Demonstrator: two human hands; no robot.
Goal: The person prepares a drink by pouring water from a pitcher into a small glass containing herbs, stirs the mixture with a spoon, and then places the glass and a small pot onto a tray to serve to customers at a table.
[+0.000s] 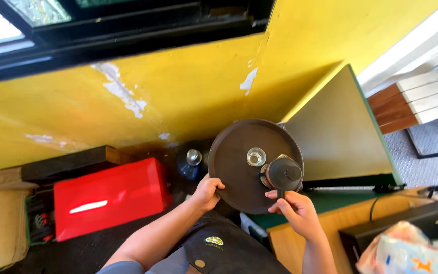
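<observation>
A round dark brown tray [234, 167] is held out in front of the body, above the floor and just beside the corner of a green-edged worktop [340, 137]. It is carried at its near rim by both hands, apparently so that the load stays level. The left hand [207, 192] is closed on the rim at the near left, thumb laid on top and fingers hidden beneath; the forearm runs up from the lower left with the wrist bent slightly back. The right hand [294, 207] is closed at the near right rim, right under the handle of a small dark coffee pot [282, 174]; whether its grip takes in the handle as well as the rim cannot be told. The pot stands upright on the tray's right side, touching or just beside a small clear glass [256, 157], both kept close to the right hand, probably for steadying. Below, on the floor by the yellow wall [178, 86], a red box [110, 195] and a dark bottle with a clear stopper [192, 161] are seen.
</observation>
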